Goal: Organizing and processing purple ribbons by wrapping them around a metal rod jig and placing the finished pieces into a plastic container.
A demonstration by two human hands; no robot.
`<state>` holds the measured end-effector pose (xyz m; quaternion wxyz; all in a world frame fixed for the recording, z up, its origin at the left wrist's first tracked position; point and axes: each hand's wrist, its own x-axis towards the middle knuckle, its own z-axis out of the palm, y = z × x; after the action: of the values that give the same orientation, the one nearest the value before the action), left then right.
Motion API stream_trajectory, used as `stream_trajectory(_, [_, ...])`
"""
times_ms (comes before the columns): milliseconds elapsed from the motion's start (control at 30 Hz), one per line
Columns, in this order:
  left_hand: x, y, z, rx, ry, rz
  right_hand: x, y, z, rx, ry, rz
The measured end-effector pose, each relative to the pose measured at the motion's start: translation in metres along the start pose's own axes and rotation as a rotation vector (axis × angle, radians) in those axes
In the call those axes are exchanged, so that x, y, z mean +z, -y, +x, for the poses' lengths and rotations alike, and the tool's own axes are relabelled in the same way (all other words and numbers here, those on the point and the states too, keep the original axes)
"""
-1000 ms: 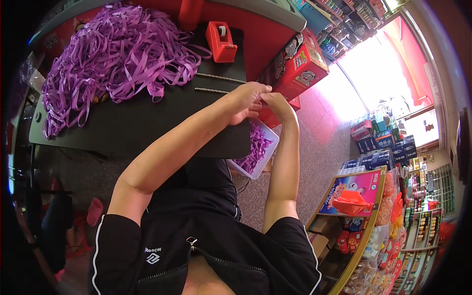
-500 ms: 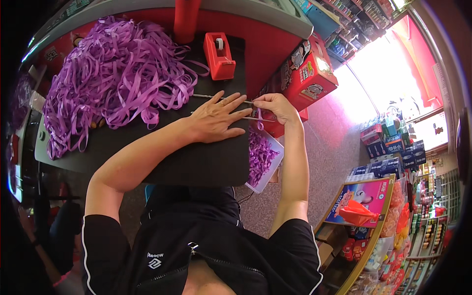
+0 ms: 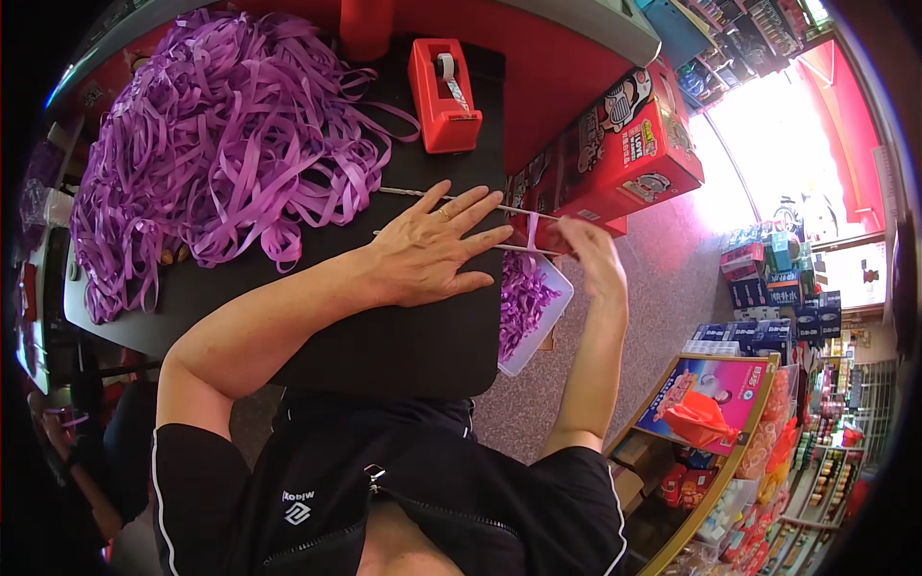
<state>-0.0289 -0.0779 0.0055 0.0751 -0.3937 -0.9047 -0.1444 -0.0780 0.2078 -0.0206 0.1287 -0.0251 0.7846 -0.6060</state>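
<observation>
My left hand (image 3: 429, 252) lies flat, fingers spread, on the black table (image 3: 384, 336), pressing down two thin pale sticks (image 3: 403, 192) that reach past the table's right edge. My right hand (image 3: 594, 257) is off that edge, fingers pinched on a short purple ribbon strip (image 3: 531, 230) that hangs across the stick ends. Below them a white tray (image 3: 552, 317) holds cut purple ribbon pieces. A large heap of purple ribbon (image 3: 216, 154) covers the table's far left.
A red tape dispenser (image 3: 442, 91) stands at the table's far edge. Red printed cartons (image 3: 624, 154) sit on the floor to the right. Shelves of packaged goods (image 3: 768, 278) and a display rack (image 3: 711, 403) line the right side.
My left hand has spread flat over the sticks, and the view has shifted closer. My right hand has moved right, off the table's edge, drawing the ribbon strip on the sticks.
</observation>
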Motion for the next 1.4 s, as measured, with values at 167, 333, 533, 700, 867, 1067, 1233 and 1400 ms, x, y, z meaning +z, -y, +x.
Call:
stream_trajectory(167, [-0.003, 0.001, -0.001, -0.011, 0.008, 0.005, 0.021, 0.010, -0.007, 0.126, 0.294, 0.094])
stream_trajectory(333, [-0.005, 0.000, 0.000, -0.015, 0.023, 0.010, 0.024, 0.006, -0.005, 0.167, 0.275, 0.198])
stream_trajectory(533, [-0.001, 0.001, -0.001, 0.009, -0.040, 0.005, 0.009, 0.012, -0.003, 0.073, 0.265, 0.017])
stream_trajectory(700, [0.000, 0.001, -0.002, -0.004, 0.001, 0.007, -0.003, 0.042, 0.007, -0.053, -0.142, -0.244])
stream_trajectory(867, [-0.001, 0.002, -0.002, 0.000, -0.005, 0.024, 0.022, 0.043, 0.027, -0.084, 0.241, -0.026])
stream_trajectory(1067, [0.000, 0.002, -0.003, -0.003, -0.013, 0.001, 0.017, 0.021, 0.031, 0.073, 0.177, 0.191])
stream_trajectory(1233, [0.002, 0.002, -0.004, 0.005, -0.029, -0.013, 0.015, 0.019, 0.022, 0.097, 0.050, 0.200])
stream_trajectory(1400, [0.002, 0.002, -0.005, 0.004, -0.039, -0.021, 0.011, 0.013, -0.009, 0.127, 0.006, 0.099])
